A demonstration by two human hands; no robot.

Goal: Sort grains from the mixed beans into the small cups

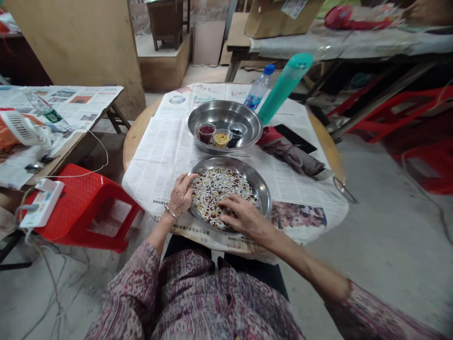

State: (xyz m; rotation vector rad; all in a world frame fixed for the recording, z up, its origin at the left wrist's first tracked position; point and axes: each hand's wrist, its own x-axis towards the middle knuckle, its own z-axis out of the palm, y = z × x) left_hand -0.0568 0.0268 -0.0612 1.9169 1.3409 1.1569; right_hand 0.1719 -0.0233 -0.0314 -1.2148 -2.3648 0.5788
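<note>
- The left hand (181,191) is closed on the left rim of the near bowl (262,192); a bracelet (171,212) circles that wrist.
- The right hand (245,218) reaches into the same bowl, fingers loosely bent and slightly apart, tips at the grains (220,185); whether it pinches any, I cannot tell.
- The grains, mixed white, dark red and yellow, cover the bottom of the near bowl.
- Just beyond stands the far bowl (217,112), with three clear cups inside: red beans (206,130), yellow grains (221,139) and black beans (236,132).
- Both bowls sit on newspaper (159,146) spread over a round wooden desk (133,141).
- Behind the far bowl, toward the right, is a bottle (257,89).
</note>
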